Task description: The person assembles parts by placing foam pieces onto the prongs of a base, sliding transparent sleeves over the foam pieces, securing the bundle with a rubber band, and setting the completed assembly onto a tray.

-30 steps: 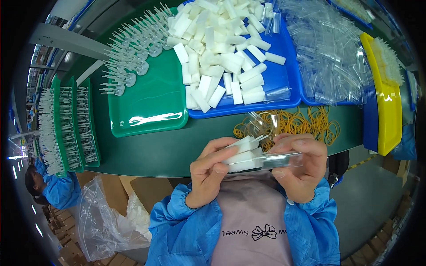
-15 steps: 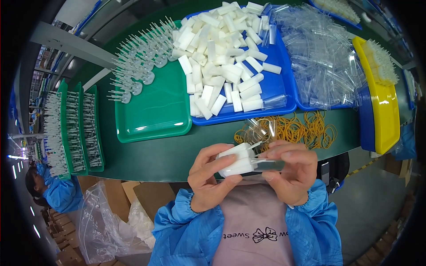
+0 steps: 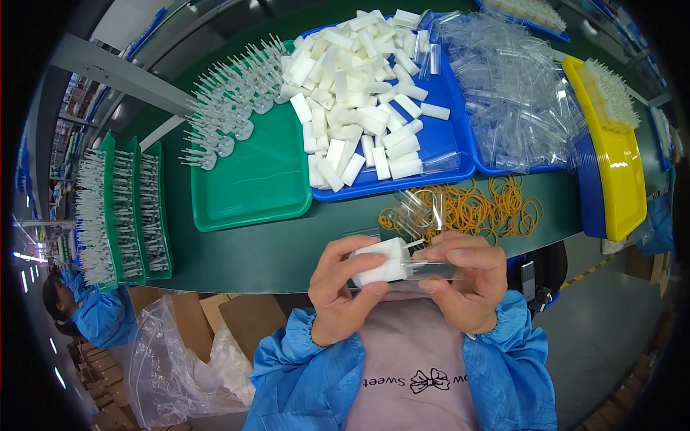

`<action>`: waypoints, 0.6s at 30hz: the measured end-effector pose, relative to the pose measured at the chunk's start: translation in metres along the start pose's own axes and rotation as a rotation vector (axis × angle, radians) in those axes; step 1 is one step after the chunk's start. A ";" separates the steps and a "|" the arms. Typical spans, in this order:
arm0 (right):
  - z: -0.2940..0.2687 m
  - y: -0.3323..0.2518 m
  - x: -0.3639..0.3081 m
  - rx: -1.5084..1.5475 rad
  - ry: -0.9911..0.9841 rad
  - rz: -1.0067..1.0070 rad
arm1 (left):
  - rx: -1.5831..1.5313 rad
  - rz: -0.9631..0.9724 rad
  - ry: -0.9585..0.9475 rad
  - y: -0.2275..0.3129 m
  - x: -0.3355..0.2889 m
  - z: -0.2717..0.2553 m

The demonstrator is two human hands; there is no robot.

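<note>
Above the near edge of the table, my left hand (image 3: 336,284) is closed round a bundle of smooth white plastic pieces (image 3: 384,264). Thin pale rods stick out of the bundle's right end. My right hand (image 3: 471,284) pinches a clear plastic tube (image 3: 437,269) between thumb and fingers, its left end up against the bundle and over part of the rods. Just beyond the hands, some loose clear tubes (image 3: 417,212) lie beside a heap of yellow rubber bands (image 3: 496,208).
A blue tray (image 3: 449,136) holds many white blocks; another is heaped with clear tubes (image 3: 510,93). To the left are a green tray (image 3: 251,194) with upright rodded pieces and stacked green trays (image 3: 147,251). A yellow tray (image 3: 622,187) stands right. A person (image 3: 100,309) sits far left.
My right hand has shifted slightly left with the clear tube, whose end now sits closer to the white bundle. My left hand keeps its hold.
</note>
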State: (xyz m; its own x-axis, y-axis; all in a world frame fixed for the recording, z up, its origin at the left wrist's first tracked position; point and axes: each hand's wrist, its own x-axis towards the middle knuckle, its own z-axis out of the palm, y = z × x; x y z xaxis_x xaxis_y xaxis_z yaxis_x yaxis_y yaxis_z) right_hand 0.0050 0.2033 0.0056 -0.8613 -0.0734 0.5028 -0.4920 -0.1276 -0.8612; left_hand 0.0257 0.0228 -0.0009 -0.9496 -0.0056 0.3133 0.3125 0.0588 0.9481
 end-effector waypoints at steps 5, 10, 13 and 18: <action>0.002 0.001 -0.004 0.031 -0.004 0.021 | 0.017 0.024 0.006 -0.002 -0.005 0.000; 0.006 -0.003 -0.004 0.325 0.030 0.267 | 0.090 0.110 0.027 0.002 -0.003 0.000; 0.003 -0.002 -0.002 0.155 -0.034 0.154 | 0.215 0.204 0.005 0.001 0.001 -0.002; -0.001 -0.007 0.007 0.024 -0.062 0.085 | 0.144 0.140 0.047 -0.003 0.002 0.000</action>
State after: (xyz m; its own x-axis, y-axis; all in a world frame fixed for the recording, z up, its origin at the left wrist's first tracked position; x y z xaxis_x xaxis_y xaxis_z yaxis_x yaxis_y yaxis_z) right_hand 0.0023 0.2044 0.0147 -0.8899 -0.1455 0.4323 -0.4137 -0.1415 -0.8993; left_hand 0.0229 0.0224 -0.0027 -0.8938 -0.0337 0.4472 0.4319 0.2041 0.8785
